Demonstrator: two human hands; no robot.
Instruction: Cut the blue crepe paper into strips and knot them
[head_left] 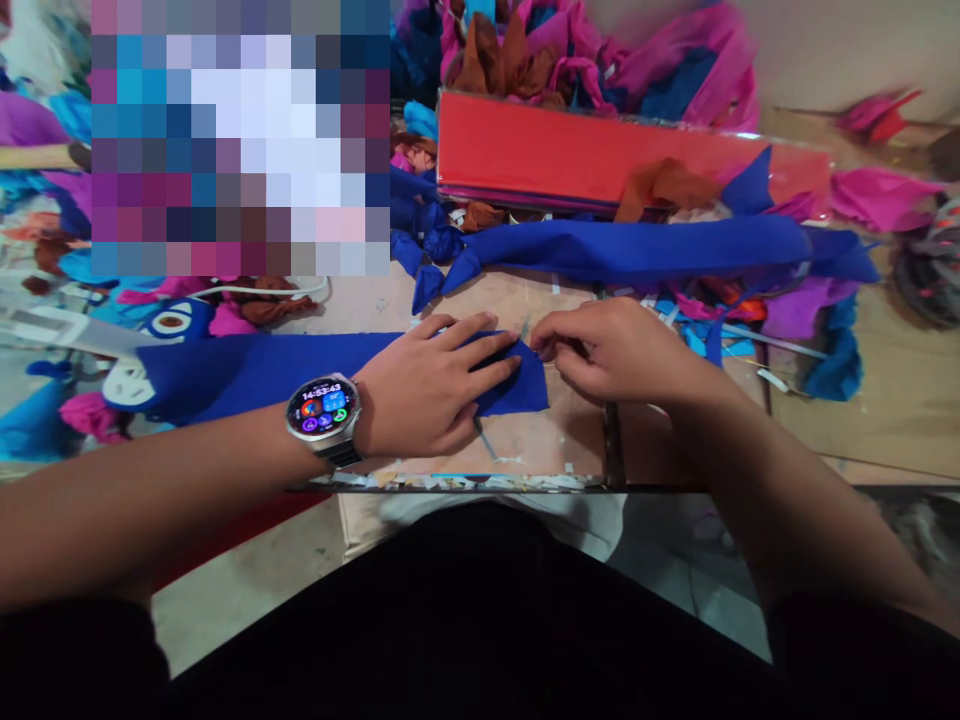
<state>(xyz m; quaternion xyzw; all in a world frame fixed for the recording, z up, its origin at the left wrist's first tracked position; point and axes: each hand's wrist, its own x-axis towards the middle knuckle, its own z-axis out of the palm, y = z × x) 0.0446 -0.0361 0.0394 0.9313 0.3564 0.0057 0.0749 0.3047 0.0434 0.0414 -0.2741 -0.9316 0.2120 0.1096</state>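
Note:
A dark blue fabric strip [247,365] lies flat along the table in front of me. My left hand [431,385], palm down with fingers spread, presses on it near its right end; a round watch [324,408] is on that wrist. My right hand [600,345] is at the strip's right end, thumb and fingers pinched together beside its upper corner. What the pinch holds, if anything, is hidden. Behind both hands, a second, folded blue fabric piece [637,250] with a knotted left end stretches across the table.
A flat red-orange stack in clear plastic [540,145] lies at the back, with pink, brown and blue fabric scraps [697,60] piled behind. At the left, a blue-and-white cutout with an eye [169,322] adjoins the strip. The table's front edge [450,484] carries small scraps. A blurred block covers the upper left.

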